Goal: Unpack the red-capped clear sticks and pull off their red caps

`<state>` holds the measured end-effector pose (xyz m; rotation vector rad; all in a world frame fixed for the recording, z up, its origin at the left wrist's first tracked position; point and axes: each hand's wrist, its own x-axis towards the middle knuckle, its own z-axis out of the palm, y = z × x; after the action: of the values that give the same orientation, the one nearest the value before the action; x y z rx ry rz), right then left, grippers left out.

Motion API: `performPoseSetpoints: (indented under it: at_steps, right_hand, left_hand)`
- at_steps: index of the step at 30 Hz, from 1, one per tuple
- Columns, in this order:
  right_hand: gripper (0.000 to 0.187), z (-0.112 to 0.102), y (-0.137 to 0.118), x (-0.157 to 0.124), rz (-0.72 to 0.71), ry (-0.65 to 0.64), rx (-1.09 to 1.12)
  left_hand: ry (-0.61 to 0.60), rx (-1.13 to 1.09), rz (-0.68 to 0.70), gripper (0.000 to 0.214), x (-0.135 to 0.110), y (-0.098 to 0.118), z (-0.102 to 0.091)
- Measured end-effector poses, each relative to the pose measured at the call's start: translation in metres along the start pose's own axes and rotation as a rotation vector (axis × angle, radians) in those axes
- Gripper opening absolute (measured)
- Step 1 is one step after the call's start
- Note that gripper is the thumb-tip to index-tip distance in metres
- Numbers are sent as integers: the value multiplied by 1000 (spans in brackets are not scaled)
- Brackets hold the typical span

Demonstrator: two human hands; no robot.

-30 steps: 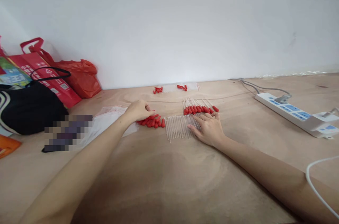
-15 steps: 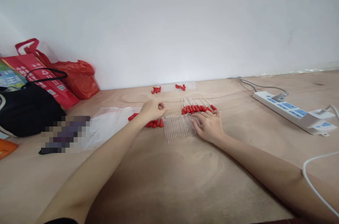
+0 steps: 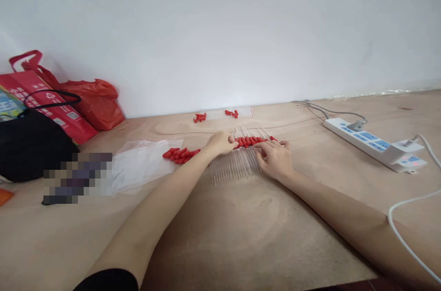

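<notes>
A row of small red bulb-ended pieces [image 3: 250,141] lies across the middle of the table, with thin clear sticks on their far side. My left hand [image 3: 221,143] is at the left end of this row, fingers curled together; what they pinch, if anything, is hidden. At the right end rests my right hand [image 3: 275,159], thumb and fingers apart, fingertips touching the row. Just in front, a line of thin clear sticks [image 3: 232,169] lies side by side between the hands. Left of my left wrist is a loose pile of red pieces [image 3: 179,155], partly covered by the forearm.
A clear plastic bag [image 3: 143,167] lies flat at the left, near a black bag [image 3: 37,146] and red bags [image 3: 93,103]. Further back, more red pieces [image 3: 200,117] lie beside a small clear bag [image 3: 245,112]. A power strip [image 3: 361,140] with cables stands right.
My left hand has moved right, from above the loose red pile to the left end of the red row. My right hand stays at the right end. The view has shifted slightly.
</notes>
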<state>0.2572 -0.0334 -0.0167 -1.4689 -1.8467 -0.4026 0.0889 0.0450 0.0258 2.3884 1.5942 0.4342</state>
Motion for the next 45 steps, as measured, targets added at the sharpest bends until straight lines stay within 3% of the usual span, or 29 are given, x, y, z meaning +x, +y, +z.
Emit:
performPoseSetpoints:
  at_steps: [5, 10, 14, 17, 22, 28, 31, 33, 45]
  right_hand:
    - [19, -1, -1, 0, 1, 12, -9]
    - [21, -1, -3, -1, -11, 42, 15]
    - [34, -7, -10, -2, -136, 50, 72]
    - [42, -11, -17, -4, -330, -15, 67]
    - [30, -10, -27, -7, -532, -53, 105]
    - [22, -1, -31, -8, -579, 7, 172]
    - [20, 1, -35, -10, -612, 69, 204]
    - [19, 0, -38, -11, -629, 102, 221]
    - [16, -7, -37, -13, -680, 73, 255]
  left_hand:
    - [103, -35, -85, 19, -12, -10, -3]
    - [221, -33, -43, 16, -59, -31, -16]
    - [401, 103, 369, 14, -101, -49, -19]
    - [444, 195, 578, 12, -118, -54, -14]
    - [442, 281, 681, 13, -122, -52, -9]
    - [524, 187, 721, 11, -122, -47, -7]
    - [509, 112, 703, 21, -121, -40, -5]
    - [489, 90, 709, 16, -120, -37, -3]
    - [467, 99, 698, 13, -126, -36, -3]
